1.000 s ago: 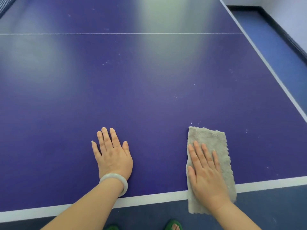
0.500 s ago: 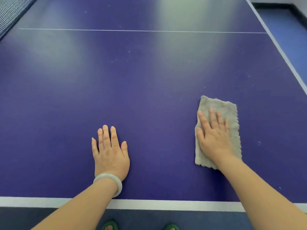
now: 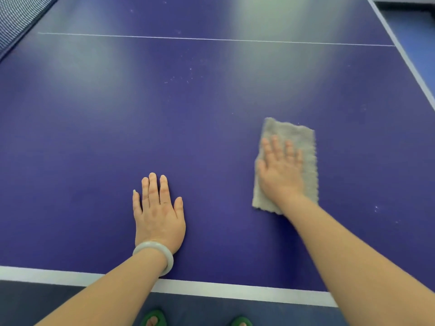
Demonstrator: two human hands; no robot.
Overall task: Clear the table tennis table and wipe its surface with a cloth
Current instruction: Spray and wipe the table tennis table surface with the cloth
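The dark blue table tennis table (image 3: pixel 188 128) fills the view, with a thin white centre line across its far part. A grey folded cloth (image 3: pixel 296 135) lies flat on it to the right. My right hand (image 3: pixel 280 170) presses on the cloth with straight, spread fingers and covers its lower middle. My left hand (image 3: pixel 157 212) rests flat on the bare surface near the front edge, fingers straight, a pale bangle on its wrist.
The net (image 3: pixel 14 17) shows at the far left corner. A white border line (image 3: pixel 211 290) marks the near edge and another the right edge (image 3: pixel 404 57). Pale specks of dust (image 3: pixel 181 78) dot the surface ahead. Blue floor lies beyond the right edge.
My right hand has pushed the cloth away from the near edge, further onto the table. My left hand has stayed flat in about the same place.
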